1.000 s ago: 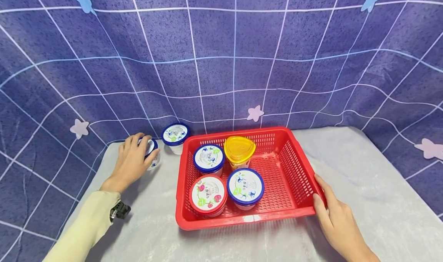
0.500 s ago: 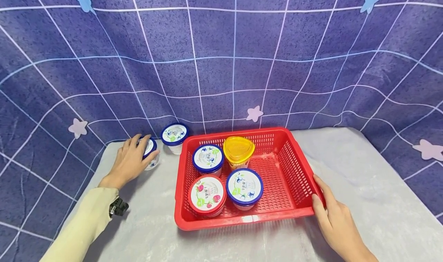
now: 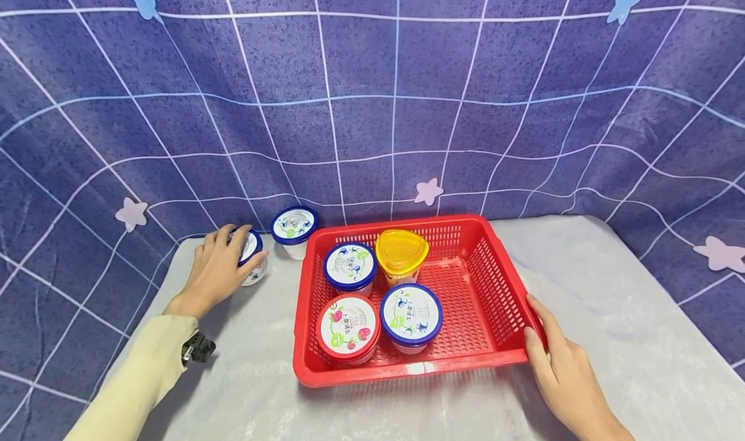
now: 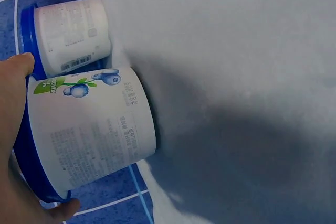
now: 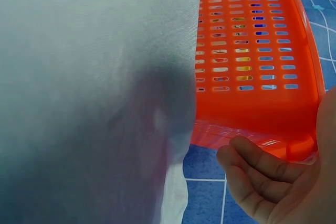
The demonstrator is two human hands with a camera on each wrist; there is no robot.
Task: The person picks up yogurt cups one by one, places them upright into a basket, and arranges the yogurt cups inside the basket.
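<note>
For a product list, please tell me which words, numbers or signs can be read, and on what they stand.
"牛奶", then unclear characters: round red-lidded plastic cup and front round blue-lidded plastic cup in the red plastic basket.
"200", apparently: side of the white blue-lidded plastic cup in the left hand.
Too small or blurred: its green leaf logo and fine print; print on the white plastic cup beside it; other lids.
</note>
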